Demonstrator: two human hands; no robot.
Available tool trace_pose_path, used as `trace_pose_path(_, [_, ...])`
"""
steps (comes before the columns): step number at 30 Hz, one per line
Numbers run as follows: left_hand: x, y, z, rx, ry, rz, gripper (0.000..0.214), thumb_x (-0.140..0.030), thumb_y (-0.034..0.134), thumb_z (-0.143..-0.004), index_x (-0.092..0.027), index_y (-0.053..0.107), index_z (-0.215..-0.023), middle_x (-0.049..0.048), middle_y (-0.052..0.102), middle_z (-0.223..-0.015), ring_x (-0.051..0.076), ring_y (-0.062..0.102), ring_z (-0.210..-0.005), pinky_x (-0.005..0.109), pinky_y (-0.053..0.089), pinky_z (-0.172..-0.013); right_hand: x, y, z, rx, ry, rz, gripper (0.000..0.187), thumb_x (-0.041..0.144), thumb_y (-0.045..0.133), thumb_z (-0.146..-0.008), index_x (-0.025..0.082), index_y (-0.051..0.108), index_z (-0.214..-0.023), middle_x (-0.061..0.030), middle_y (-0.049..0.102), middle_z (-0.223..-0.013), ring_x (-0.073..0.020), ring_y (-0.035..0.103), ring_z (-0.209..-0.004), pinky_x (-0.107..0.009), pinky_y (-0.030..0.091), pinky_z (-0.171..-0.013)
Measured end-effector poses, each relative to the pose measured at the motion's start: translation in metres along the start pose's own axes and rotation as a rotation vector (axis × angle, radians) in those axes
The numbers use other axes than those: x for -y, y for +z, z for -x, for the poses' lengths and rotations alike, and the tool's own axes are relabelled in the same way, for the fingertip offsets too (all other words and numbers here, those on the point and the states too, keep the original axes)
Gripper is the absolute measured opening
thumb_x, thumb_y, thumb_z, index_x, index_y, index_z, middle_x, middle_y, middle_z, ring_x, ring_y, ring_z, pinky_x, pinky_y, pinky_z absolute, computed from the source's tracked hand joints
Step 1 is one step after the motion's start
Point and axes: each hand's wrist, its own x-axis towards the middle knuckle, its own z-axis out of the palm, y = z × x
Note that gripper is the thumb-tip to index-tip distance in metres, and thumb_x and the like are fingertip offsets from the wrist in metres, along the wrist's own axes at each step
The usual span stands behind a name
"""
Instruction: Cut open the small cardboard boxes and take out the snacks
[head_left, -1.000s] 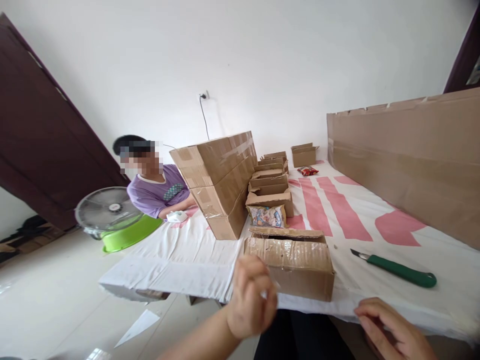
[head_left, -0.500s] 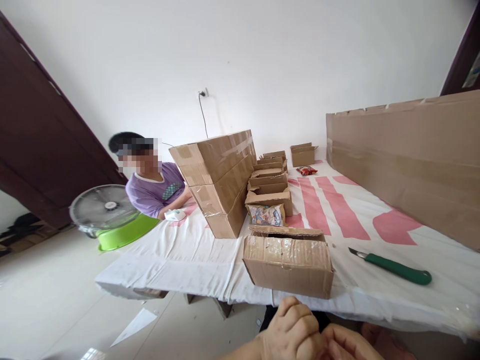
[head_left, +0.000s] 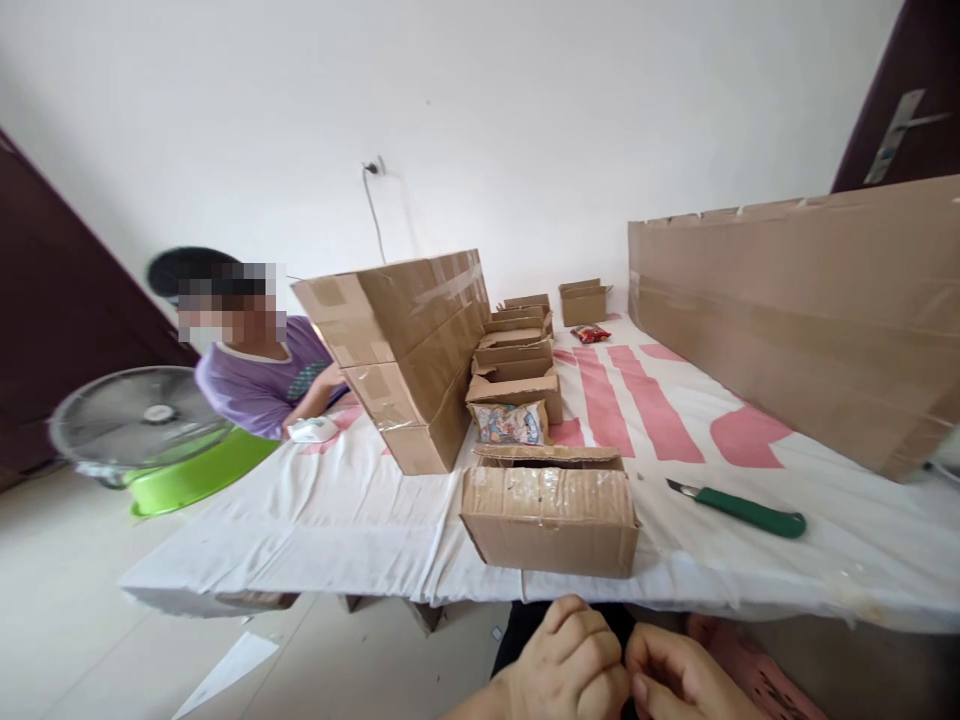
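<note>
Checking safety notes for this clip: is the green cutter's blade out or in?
Out: the dark blade projects from the green handle.

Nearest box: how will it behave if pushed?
The box likely slides rather than tips, sitting low and wide on cloth. Its raised rear flap may bend, being cardboard. Weight is uncertain: any contents are hidden.

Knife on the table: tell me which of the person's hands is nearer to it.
Right. The right hand is short of the near edge of the table, below and left of the knife in the view; the left hand lies farther left.
</note>
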Motion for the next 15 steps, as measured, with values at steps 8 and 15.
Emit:
trace_pose_path(8, [-0.007,-0.004,0.001,0.125,-0.079,0.127,0.018,-0.004,0.048,-0.088,-0.012,0.064,-0.092,0.0067,0.067,-0.086,0.019,0.06,-0.09,0.039,0.044,-0.095,-0.004,-0.003,0.004,-0.019,-0.09,-0.006,0.026,0.042,0.053,-0.089,0.018,0.053,-0.08,-0.0001,0.058,-0.072,-0.0122,0.05,-0.064,-0.024,0.039,-0.061])
trace_pose_path(15, [-0.01,-0.004,0.002,0.14,-0.123,0.163,0.018,-0.004,0.05,-0.089,-0.014,0.065,-0.092,0.006,0.069,-0.09,0.019,0.061,-0.093,0.039,0.042,-0.097,-0.008,-0.011,0.007,-0.145,-0.101,0.179,0.011,0.028,0.056,-0.085,0.018,0.056,-0.079,0.0011,0.06,-0.069,-0.0114,0.051,-0.061,-0.022,0.038,-0.057])
